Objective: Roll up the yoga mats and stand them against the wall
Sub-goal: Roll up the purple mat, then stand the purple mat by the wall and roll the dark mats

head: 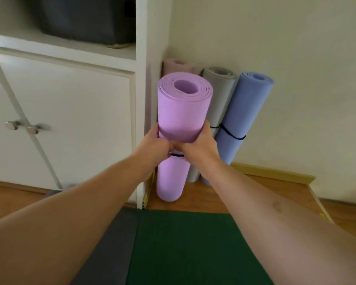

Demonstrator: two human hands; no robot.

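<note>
Both hands clasp the rolled purple mat [183, 112] around its middle, the left hand [155, 146] wrapped on one side and the right hand [199, 144] on the other, thumbs meeting at the front just above a thin black strap [177, 155] that binds the roll. Gripping near the strap likely keeps the coil from loosening while the roll is steered upright. Its lower end sits at or just above the wooden floor [210, 200]; contact cannot be judged from here.

Beyond the hands, three rolls already lean in the corner: a pale pink mat [176, 65] farthest back, a grey mat [220, 89] and a blue mat [247, 103] to the right, the last two also strapped and tilted so the wall [275, 48] carries their weight. To the left of the hands stands a white cabinet [70, 99], whose side closes off the corner.

Below the forearms, a green mat [189, 243] lies flat beside a dark grey one [111, 243], so rolling work appears to remain.
</note>
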